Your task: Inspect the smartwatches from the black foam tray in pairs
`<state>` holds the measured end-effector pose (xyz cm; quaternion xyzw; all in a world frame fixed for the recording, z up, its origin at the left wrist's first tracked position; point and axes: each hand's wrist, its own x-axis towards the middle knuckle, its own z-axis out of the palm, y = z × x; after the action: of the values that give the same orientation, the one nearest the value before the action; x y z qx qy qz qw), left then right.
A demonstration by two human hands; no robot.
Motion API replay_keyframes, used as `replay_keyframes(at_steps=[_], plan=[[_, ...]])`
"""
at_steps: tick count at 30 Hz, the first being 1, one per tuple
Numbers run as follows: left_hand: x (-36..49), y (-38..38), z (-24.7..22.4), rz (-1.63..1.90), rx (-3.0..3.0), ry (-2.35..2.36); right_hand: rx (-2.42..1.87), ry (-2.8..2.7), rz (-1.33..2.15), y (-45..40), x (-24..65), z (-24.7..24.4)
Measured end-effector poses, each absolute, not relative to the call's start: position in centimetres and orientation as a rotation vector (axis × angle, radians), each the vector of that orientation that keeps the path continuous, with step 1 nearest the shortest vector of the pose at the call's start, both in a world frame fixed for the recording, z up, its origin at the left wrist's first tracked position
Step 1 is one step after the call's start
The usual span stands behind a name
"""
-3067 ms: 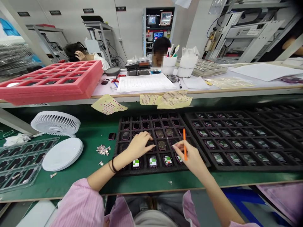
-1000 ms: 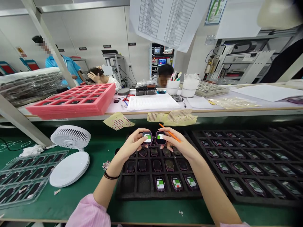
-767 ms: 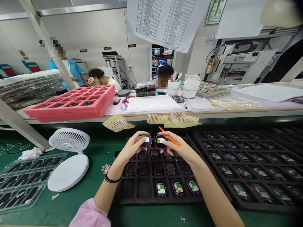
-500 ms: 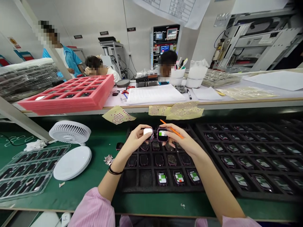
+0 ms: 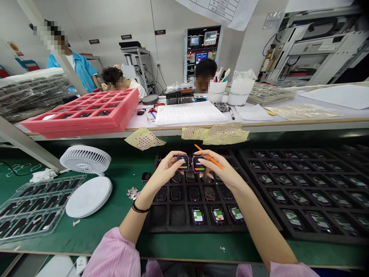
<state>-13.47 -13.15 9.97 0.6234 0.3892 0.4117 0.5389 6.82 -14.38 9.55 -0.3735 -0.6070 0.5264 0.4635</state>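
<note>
My left hand [image 5: 168,167] is closed around a small square watch [image 5: 182,163], its thumb on the screen. Beside it, my right hand [image 5: 217,165] grips a similar watch [image 5: 198,164], with an orange stick [image 5: 211,157] also lying across its fingers. Both screens are dark with a coloured strip near the bottom. The two watches are side by side, above a black foam tray [image 5: 184,229] of watches. In the tray's front row, several watches show lit green and white screens, and two compartments at the left hold nothing.
Another black foam tray [image 5: 301,235] of watches lies to the right. On the left are a white fan [image 5: 88,200], a clear plastic tray [image 5: 54,227] and paper scraps [image 5: 133,193]. A shelf edge [image 5: 170,130] crosses ahead, bearing a pink foam tray [image 5: 115,122]. People are beyond it.
The left watch's screen has turned from white to dark with a coloured strip. The right watch's screen has also changed, from green and white to dark with a strip. My hands have barely moved.
</note>
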Motion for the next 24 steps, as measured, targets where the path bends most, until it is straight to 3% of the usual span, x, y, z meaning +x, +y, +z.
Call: replay_keyframes(at_steps=[24], plan=[[-13.49, -13.40, 10.03, 1.053, 1.569, 0.928, -0.926, -1.519, 1.323, -13.90, 7.03, 9.01]])
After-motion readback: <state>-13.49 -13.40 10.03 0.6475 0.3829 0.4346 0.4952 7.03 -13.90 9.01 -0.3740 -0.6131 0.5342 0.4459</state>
